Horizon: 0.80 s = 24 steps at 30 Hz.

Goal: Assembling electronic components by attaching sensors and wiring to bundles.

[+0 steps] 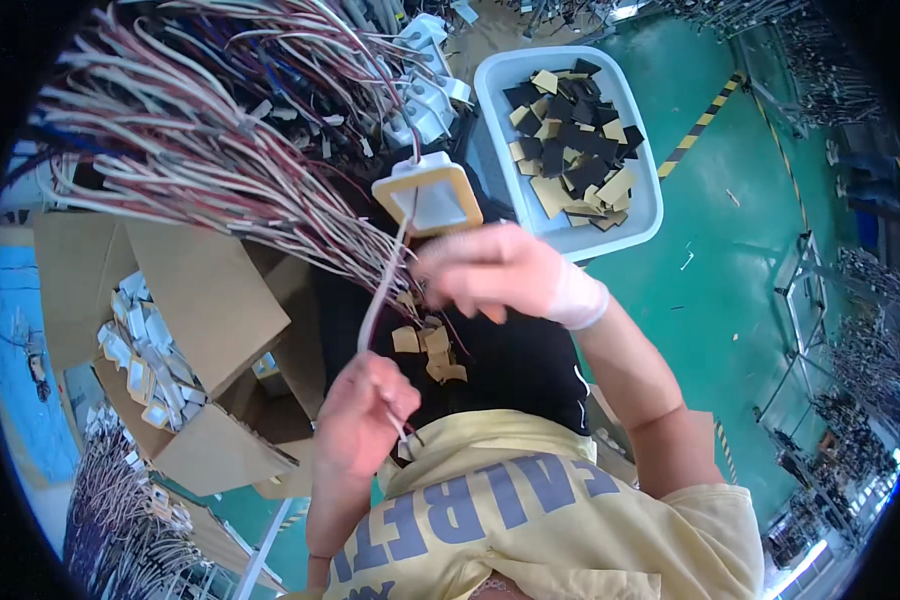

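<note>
In the middle of the frame, the right hand (490, 272) held a square pad (428, 195) with a tan rim. Lower down, the left hand (362, 420) pinched its thin wire (378, 290). A grey tray (642, 215) of small pieces sat at the upper right.

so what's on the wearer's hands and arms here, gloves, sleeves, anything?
No gloves on either hand. The right hand has a white band or wrap around the wrist; its forearm is bare up to a short pale yellow T-shirt sleeve. The left hand is bare, with a thin dark band on the left forearm.
</note>
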Motion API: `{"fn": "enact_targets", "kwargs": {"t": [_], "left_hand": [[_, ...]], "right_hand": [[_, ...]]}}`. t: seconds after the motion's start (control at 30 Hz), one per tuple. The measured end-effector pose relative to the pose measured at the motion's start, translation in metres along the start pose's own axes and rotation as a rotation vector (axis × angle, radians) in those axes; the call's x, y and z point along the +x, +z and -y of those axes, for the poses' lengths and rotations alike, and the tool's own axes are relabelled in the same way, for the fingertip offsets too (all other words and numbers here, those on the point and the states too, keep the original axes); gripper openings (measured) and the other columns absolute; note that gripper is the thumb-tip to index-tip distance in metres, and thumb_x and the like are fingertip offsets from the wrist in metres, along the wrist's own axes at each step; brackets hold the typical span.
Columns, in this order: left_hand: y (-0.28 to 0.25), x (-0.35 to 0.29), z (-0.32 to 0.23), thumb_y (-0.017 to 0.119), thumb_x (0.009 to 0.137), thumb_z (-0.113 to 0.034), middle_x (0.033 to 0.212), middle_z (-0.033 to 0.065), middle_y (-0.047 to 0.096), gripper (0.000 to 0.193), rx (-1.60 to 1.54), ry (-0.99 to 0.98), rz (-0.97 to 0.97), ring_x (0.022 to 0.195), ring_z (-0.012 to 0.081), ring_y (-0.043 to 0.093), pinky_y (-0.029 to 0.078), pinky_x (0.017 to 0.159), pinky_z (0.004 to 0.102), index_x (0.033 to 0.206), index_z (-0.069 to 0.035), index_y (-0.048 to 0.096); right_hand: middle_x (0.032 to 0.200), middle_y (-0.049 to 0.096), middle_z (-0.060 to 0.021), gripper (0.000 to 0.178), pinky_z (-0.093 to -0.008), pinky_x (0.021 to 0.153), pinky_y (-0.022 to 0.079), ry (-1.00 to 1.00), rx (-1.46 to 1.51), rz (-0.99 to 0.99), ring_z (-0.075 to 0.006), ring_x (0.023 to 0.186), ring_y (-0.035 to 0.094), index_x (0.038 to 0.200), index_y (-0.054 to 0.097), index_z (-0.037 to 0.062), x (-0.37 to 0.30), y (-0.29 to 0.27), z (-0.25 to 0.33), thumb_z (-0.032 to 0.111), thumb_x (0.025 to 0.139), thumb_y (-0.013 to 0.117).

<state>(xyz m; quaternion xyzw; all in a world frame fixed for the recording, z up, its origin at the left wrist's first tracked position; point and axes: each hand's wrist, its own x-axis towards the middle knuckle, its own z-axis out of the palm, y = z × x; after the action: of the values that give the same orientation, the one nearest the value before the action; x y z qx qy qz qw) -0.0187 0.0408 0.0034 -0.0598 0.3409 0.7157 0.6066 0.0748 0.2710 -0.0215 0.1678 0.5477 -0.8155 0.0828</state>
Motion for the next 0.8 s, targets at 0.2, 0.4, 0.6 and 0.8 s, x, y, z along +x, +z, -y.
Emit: {"fn": "enact_targets", "kwargs": {"t": [0.2, 0.4, 0.6, 0.8], "left_hand": [[0.004, 0.021, 0.006, 0.052, 0.095, -0.02, 0.09, 0.0018, 0.052, 0.012, -0.039, -0.04, -0.014, 0.078, 0.0113, 0.046, 0.037, 0.076, 0.0284, 0.096, -0.009, 0.052], [0.006, 0.04, 0.025, 0.05, 0.096, -0.017, 0.132, 0.0095, 0.05, 0.016, -0.039, -0.074, 0.002, 0.102, 0.0121, 0.054, 0.04, 0.089, 0.0278, 0.107, -0.007, 0.058], [0.026, 0.046, 0.033, 0.051, 0.094, -0.013, 0.144, 0.0115, 0.037, 0.018, 0.127, 0.067, -0.093, 0.123, 0.0173, 0.044, 0.037, 0.099, 0.0297, 0.11, -0.005, 0.055], [0.044, 0.047, 0.054, 0.051, 0.095, -0.011, 0.124, 0.0067, 0.049, 0.016, 0.234, 0.153, -0.036, 0.11, 0.0124, 0.047, 0.034, 0.098, 0.0274, 0.108, -0.003, 0.056]], "right_hand": [[0.097, 0.062, -0.0098, 0.023, -0.0365, 0.075, 0.051, 0.228, -1.231, -0.871, -0.0273, 0.086, 0.064, 0.1, 0.065, 0.0095, -0.043, -0.114, -0.091, 0.011, 0.077, 0.063], [0.098, 0.06, -0.01, 0.016, -0.0424, 0.074, 0.051, 0.457, -1.619, -0.598, -0.0303, 0.087, 0.062, 0.093, 0.064, 0.0125, -0.038, -0.155, -0.115, 0.014, 0.078, 0.057], [0.06, 0.055, -0.0001, 0.018, -0.0211, 0.049, 0.04, 0.154, -0.165, -0.699, -0.0085, 0.054, 0.053, 0.078, 0.059, 0.0046, -0.062, -0.079, -0.026, 0.02, 0.086, 0.062], [0.066, 0.056, 0.0003, 0.011, -0.0175, 0.047, 0.035, -0.065, 0.077, -0.716, -0.0042, 0.053, 0.047, 0.081, 0.056, 0.0048, -0.053, 0.032, -0.011, 0.011, 0.086, 0.064]]}}
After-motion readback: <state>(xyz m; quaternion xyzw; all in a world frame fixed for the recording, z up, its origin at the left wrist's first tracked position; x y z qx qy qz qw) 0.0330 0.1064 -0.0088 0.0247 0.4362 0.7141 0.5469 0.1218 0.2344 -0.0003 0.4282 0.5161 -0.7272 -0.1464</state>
